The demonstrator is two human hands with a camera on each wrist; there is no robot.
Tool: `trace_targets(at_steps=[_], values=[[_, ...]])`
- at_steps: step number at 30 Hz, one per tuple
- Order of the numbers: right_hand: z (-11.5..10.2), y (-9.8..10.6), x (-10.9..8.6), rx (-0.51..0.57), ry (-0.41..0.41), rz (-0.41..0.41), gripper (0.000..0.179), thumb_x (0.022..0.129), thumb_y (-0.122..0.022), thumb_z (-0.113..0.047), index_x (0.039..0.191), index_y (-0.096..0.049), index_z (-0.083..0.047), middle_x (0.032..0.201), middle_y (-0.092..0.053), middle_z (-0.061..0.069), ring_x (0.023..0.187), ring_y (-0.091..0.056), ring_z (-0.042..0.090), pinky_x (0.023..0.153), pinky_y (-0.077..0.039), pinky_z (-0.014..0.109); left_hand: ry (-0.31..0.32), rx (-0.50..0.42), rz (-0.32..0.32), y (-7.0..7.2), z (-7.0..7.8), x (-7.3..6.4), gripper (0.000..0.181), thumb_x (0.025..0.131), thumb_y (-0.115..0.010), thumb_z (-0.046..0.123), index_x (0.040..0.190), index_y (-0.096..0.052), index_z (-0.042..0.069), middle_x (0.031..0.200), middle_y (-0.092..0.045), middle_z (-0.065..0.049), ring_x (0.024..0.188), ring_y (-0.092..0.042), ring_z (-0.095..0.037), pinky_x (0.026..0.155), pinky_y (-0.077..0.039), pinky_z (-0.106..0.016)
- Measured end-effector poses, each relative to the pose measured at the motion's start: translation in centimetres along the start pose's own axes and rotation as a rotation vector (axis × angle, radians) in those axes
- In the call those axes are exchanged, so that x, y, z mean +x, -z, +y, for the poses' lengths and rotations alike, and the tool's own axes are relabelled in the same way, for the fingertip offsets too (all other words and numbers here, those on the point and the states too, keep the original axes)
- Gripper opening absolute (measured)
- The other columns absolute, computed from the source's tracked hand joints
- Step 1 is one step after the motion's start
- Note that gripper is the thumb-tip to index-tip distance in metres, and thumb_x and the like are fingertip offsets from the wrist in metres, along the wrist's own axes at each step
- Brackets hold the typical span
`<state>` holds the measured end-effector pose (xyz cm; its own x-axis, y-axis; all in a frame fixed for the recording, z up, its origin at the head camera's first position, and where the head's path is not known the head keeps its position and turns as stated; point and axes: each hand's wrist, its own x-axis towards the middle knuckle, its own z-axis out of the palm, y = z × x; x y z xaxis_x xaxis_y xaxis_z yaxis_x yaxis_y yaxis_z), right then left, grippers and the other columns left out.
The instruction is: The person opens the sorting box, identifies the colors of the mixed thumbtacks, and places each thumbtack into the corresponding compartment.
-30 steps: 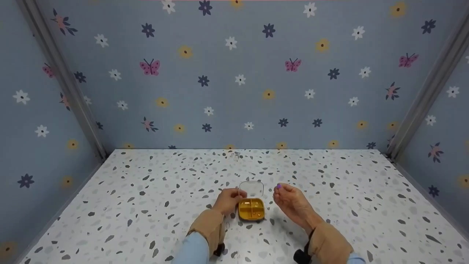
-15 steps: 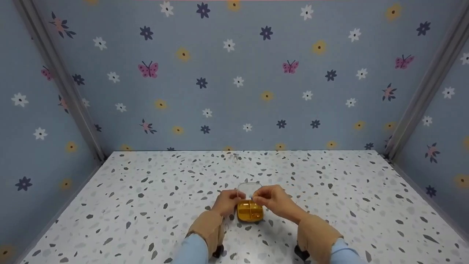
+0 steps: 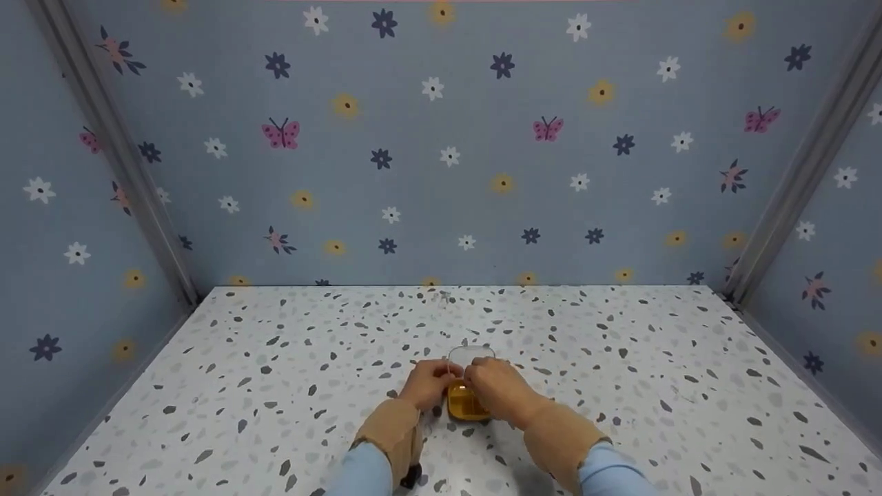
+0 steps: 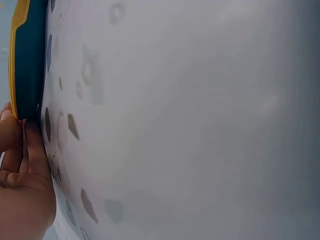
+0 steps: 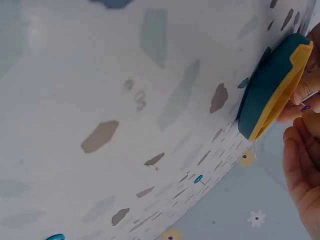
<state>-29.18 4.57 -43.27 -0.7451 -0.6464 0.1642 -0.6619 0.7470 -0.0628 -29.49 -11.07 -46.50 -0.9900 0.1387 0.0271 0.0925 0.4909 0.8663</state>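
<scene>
Amber-lined box (image 3: 460,408) between two hands, a purple-headed pin (image 5: 306,107) at the right fingertips.
The left hand (image 3: 426,383) grips the box at its edge, thumb and fingers bent about the corner; the right hand (image 3: 501,387) pinches the tiny pin, its thin shank just visible, above the far part of the box. Below the right fingers the box shows a glossy, divided amber interior, yellow rim and rounded dark-teal outer wall; its clear lid (image 3: 472,347) stands raised behind both hands' fingers.
</scene>
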Motion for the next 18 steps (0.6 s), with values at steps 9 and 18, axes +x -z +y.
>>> trace_targets(at_steps=[9,18], values=[[-0.7,-0.3,0.6,-0.132,-0.024,-0.056,0.045,0.076,-0.068,-0.003,0.120,-0.060,-0.011,0.085,-0.064,0.008,0.076,-0.061,0.021,0.069,-0.053,0.029,0.028,0.017,-0.010,0.0,-0.1,0.3,0.020,0.090,-0.052,0.005,0.101,-0.068,0.006,0.104,-0.066,-0.008,0.097,-0.058,-0.020,0.088,-0.046,-0.038],[-1.4,-0.5,1.3,-0.113,-0.153,-0.101,0.033,0.076,-0.067,-0.004,0.108,-0.064,-0.011,0.087,-0.065,0.008,0.080,-0.062,0.022,0.074,-0.053,0.032,0.042,0.011,-0.008,0.0,0.1,0.1,0.021,0.089,-0.051,0.003,0.102,-0.067,0.005,0.106,-0.066,-0.010,0.099,-0.058,-0.022,0.089,-0.045,-0.039]])
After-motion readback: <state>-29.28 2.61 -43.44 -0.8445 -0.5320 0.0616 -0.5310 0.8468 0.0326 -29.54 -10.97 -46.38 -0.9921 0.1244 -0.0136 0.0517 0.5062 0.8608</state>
